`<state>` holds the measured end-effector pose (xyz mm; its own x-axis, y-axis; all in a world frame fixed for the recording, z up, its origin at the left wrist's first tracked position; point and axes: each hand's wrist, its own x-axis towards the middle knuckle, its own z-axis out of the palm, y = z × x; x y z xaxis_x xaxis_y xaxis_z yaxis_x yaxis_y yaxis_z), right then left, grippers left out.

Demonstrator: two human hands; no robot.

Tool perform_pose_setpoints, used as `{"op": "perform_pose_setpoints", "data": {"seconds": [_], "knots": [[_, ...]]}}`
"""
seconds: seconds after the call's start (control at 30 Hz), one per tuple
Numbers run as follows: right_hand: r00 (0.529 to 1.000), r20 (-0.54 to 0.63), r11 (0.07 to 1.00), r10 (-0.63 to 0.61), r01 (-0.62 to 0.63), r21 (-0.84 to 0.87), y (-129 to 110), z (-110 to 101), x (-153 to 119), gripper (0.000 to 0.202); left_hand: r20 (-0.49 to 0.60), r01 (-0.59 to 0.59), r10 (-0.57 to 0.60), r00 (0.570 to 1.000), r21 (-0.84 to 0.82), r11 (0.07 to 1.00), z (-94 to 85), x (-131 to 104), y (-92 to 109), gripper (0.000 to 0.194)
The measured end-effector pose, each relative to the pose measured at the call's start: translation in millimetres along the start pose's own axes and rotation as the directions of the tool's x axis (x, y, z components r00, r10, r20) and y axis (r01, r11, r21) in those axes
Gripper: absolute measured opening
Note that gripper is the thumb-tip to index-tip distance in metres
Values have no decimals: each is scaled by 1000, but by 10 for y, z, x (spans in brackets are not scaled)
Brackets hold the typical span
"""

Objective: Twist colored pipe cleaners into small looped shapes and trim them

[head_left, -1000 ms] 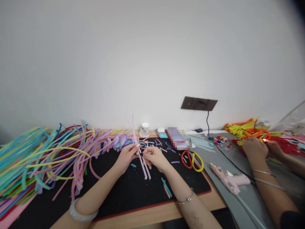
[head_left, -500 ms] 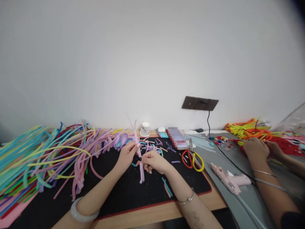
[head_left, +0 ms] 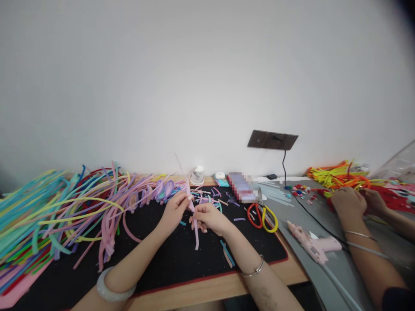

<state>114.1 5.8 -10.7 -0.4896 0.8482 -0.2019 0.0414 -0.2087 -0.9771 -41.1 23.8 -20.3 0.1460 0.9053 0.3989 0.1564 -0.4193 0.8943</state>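
Note:
Above the black mat, my left hand pinches the upper part of a bundle of pale pink-purple fuzzy stems. My right hand grips the same bundle just below, its fingers closed. A small black piece shows between the two hands; its shape is too small to tell. One thin end of the bundle points up toward the wall, and the lower end hangs over the mat. Short cut pieces in purple, teal and pink lie scattered behind and to the right of my hands.
Colourful stems are heaped at left. Behind the hands stands a paper cup. Scissors, a blurred-out device and a pink glue gun lie at right. Another person's hands work beside red and orange stems.
The bundle has turned slightly, its lower end shifting right and its two strands now overlapping. My left hand has moved slightly right. The black piece is more hidden by the fingers.

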Motion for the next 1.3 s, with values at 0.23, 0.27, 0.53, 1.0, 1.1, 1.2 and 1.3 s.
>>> {"op": "perform_pose_setpoints", "data": {"seconds": [0.23, 0.27, 0.53, 1.0, 1.1, 1.2, 1.3], "knots": [[1000, -5, 999, 20, -20, -25, -5, 6, -5, 15, 22, 104, -101, 995, -170, 980, 27, -14, -5, 24], [1000, -3, 999, 22, -22, -31, -8, 8, -8, 15, 24, 104, -102, 995, -161, 982, 26, -17, -1, 24], [997, 70, 989, 22, -11, -146, -24, 7, -16, 24, 24, 108, -106, 994, -113, 988, 11, -6, 18, 25], [991, 55, 990, 126, -122, -74, -13, 19, -26, 23, -19, 54, -54, 998, 20, 998, 5, -46, 34, 26], [986, 76, 987, 147, -140, -84, -16, 32, -31, 20, -17, 49, -48, 999, 5, 999, 13, -48, 47, 25], [980, 85, 982, 178, -171, -78, -26, 51, -41, 19, -20, 56, -56, 998, -11, 998, 24, -55, 55, 24], [977, 75, 978, 200, -195, -71, -34, 67, -49, 17, -31, 47, -47, 998, -1, 999, 30, -62, 52, 22]]}}
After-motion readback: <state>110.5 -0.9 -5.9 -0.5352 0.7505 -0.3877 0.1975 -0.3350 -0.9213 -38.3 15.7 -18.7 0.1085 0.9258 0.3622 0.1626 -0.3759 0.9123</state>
